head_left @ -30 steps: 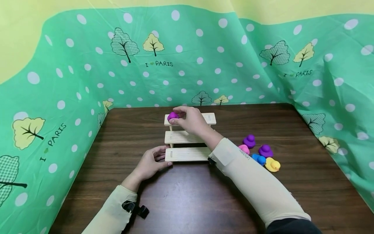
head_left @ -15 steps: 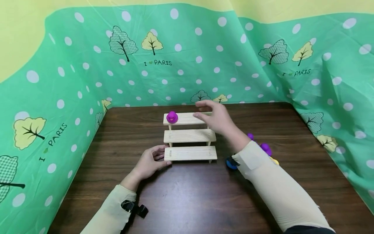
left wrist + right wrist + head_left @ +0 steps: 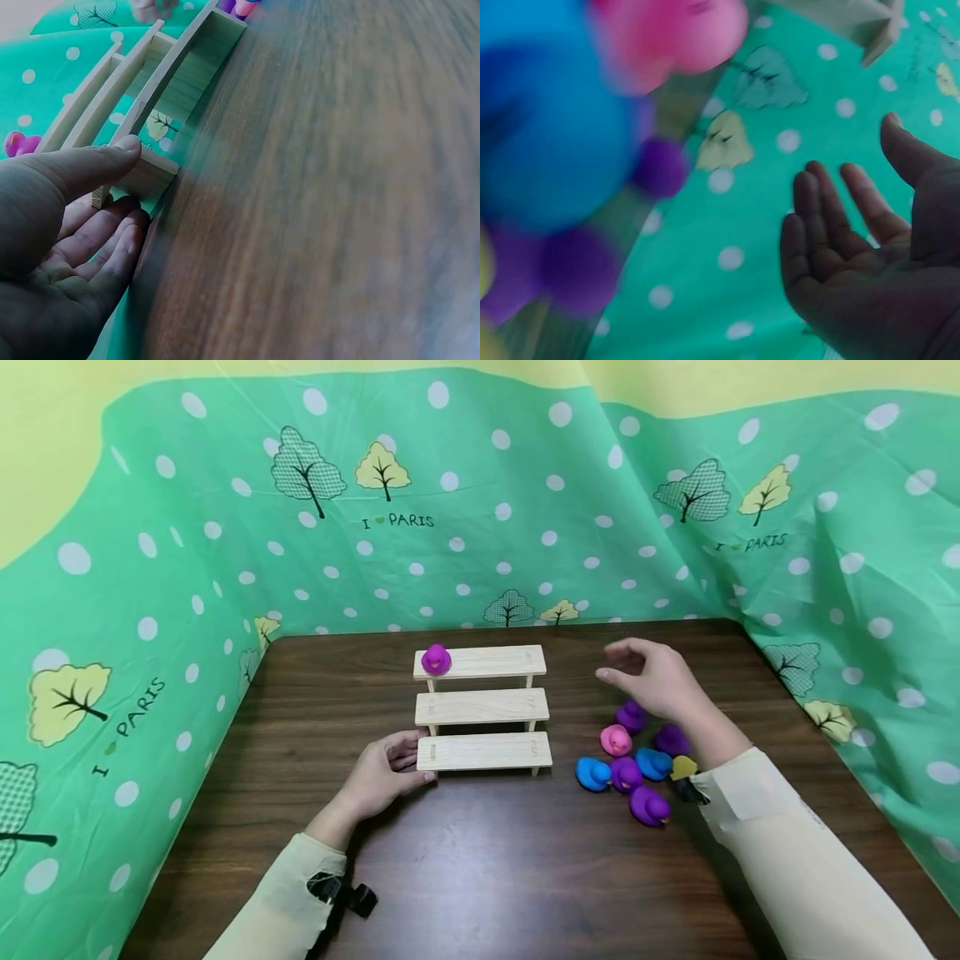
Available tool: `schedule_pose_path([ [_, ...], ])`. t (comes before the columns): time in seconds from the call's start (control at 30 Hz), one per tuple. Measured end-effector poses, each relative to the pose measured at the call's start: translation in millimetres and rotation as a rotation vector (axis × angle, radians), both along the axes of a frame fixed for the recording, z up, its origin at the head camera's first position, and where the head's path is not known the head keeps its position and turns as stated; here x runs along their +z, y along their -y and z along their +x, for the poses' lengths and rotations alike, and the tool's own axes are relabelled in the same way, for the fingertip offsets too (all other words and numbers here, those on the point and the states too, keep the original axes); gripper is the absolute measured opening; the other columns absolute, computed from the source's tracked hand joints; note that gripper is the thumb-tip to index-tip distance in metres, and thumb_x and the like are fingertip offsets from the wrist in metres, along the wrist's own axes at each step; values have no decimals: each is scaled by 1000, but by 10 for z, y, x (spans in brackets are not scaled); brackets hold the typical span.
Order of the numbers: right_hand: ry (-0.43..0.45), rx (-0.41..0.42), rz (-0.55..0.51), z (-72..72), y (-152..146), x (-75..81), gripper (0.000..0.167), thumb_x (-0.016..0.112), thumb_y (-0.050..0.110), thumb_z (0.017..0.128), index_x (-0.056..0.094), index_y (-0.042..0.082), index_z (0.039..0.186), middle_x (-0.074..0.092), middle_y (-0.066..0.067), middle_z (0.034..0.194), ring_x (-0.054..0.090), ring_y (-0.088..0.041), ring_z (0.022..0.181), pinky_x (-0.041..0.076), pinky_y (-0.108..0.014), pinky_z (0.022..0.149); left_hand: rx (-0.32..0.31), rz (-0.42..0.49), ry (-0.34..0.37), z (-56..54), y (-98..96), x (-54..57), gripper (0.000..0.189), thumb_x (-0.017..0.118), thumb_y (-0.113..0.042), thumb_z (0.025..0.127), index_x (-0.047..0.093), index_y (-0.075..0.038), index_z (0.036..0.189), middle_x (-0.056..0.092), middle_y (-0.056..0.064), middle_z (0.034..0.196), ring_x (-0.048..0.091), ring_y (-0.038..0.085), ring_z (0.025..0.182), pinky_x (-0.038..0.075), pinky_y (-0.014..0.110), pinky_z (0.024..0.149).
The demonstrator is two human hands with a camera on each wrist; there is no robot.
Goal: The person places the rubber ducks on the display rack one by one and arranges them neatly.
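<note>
A three-tier wooden shelf stands on the dark table. My left hand holds the left end of its lowest tier, thumb at the front and fingers behind; the left wrist view shows the thumb against the board's edge. On the top tier's left end sits a purple rubber duck, facing forward. My right hand hovers over the far side of the duck group with nothing in it, its fingers spread loosely in the right wrist view. Beneath and in front of it lie a pink duck and a purple duck.
Right of the shelf, more ducks crowd together: blue ones, several purple ones and a yellow one, partly covered by the right wrist. A green dotted cloth rises behind the table and along both sides.
My right hand let go of the purple duck on the top tier, then moved right, away from the shelf to above the other ducks. My left hand stays at the shelf.
</note>
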State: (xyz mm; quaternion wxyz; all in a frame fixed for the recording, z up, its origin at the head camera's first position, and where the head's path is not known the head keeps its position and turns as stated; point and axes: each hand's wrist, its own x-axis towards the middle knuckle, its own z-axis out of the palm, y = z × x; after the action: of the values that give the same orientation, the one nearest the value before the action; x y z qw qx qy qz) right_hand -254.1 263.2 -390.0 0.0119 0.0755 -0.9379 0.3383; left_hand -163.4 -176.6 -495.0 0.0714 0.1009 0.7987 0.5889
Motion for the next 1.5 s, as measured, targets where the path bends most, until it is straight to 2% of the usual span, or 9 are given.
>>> schedule_pose_path([
  [0.27,156,-66,163,215,-403,-197,83,65,69,94,58,1,141,65,-24,127,61,-41,112,56,-57,87,7,3,-5,14,58,-26,64,88,-4,85,59,6,141,67,24,128,66,36,121,55,40,107],
  [0.47,188,-75,265,357,-610,-282,86,66,71,92,61,-5,133,67,-26,119,63,-42,105,56,-58,82,11,-4,-3,21,60,-7,64,88,-4,85,59,6,141,68,23,127,67,35,120,55,39,106],
  [0.7,196,-91,345,480,-760,-341,79,68,75,88,69,0,112,67,-13,94,60,-30,81,51,-41,63,6,-15,-5,20,38,8,64,88,-4,84,59,6,141,68,22,126,67,35,119,55,39,106],
  [0.83,209,-89,358,517,-781,-373,72,70,74,87,71,4,105,65,-7,84,58,-27,76,47,-37,57,5,-16,-3,15,27,8,65,88,-4,84,59,6,141,68,21,126,67,34,119,55,38,106],
  [1.03,191,-79,383,522,-796,-422,59,76,66,87,71,8,98,66,-5,81,58,-27,75,45,-36,55,-5,-14,-7,9,17,4,64,88,-4,84,59,6,141,68,21,126,68,33,118,56,39,105],
  [1.13,159,-43,368,515,-799,-429,48,79,53,91,75,8,104,70,-8,87,61,-29,78,50,-42,60,-5,-15,-5,10,15,3,64,88,-4,85,59,6,141,68,21,126,68,33,118,56,39,105],
  [1.27,121,4,352,524,-793,-429,37,80,34,94,76,7,119,69,-20,108,62,-37,94,54,-56,74,0,-13,3,16,15,6,63,88,-5,85,59,7,141,68,21,126,68,34,117,56,41,105],
  [1.4,106,20,356,544,-799,-436,34,78,24,96,76,7,125,60,-25,114,57,-37,95,52,-55,75,-4,-2,9,16,15,4,63,87,-4,86,59,7,141,67,22,127,67,35,118,55,43,106],
  [1.5,106,24,358,550,-805,-441,37,78,28,96,75,7,127,62,-26,115,60,-34,92,53,-53,73,-7,6,9,13,11,-3,64,87,-4,86,58,7,141,67,22,127,67,35,119,55,44,106],
])
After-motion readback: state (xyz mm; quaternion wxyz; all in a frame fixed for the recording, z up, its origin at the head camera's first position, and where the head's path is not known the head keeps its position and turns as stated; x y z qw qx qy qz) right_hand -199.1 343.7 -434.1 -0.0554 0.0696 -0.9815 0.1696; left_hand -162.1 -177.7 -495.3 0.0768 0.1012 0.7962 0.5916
